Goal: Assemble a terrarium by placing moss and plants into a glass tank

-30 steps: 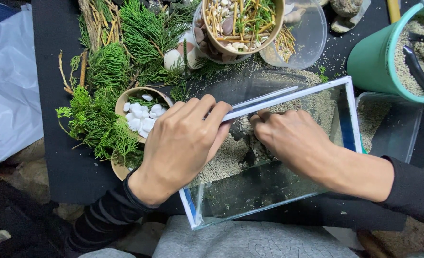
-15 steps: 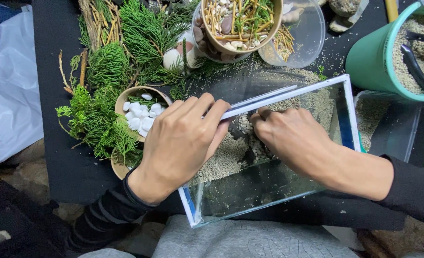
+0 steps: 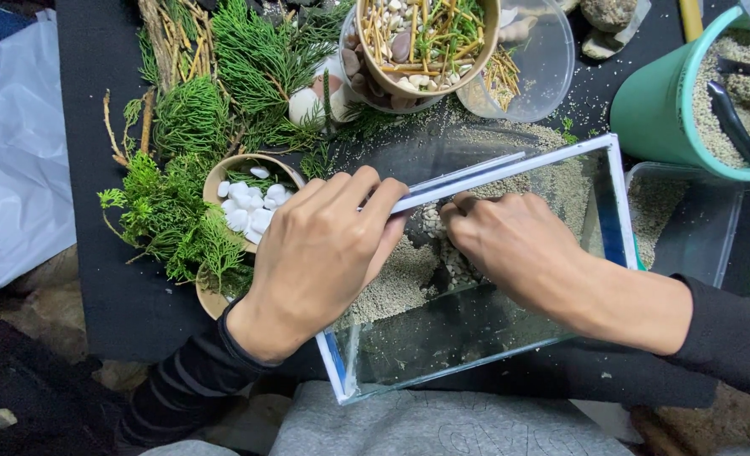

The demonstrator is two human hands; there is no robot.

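A small glass tank (image 3: pixel 620 211) with white-blue edges lies tipped toward me on a black table, with coarse sand (image 3: pixel 396 279) and small grey stones (image 3: pixel 442 257) inside. My left hand (image 3: pixel 320 253) grips the tank's upper left rim, fingers curled over the edge. My right hand (image 3: pixel 523 249) reaches down inside the tank, fingertips pressed on the stones at the middle; what the fingers pinch is hidden.
A bowl of white pebbles (image 3: pixel 252 207) sits left of the tank among green conifer sprigs (image 3: pixel 181 169). A bowl of sticks and stones (image 3: pixel 426 38) and a clear plastic lid (image 3: pixel 540 59) stand behind. A green bucket of sand (image 3: pixel 696 93) is at right, white plastic (image 3: pixel 12 160) at left.
Almost nothing differs; my right hand's fingers shift slightly among the stones inside the tank while my left hand keeps its grip on the rim.
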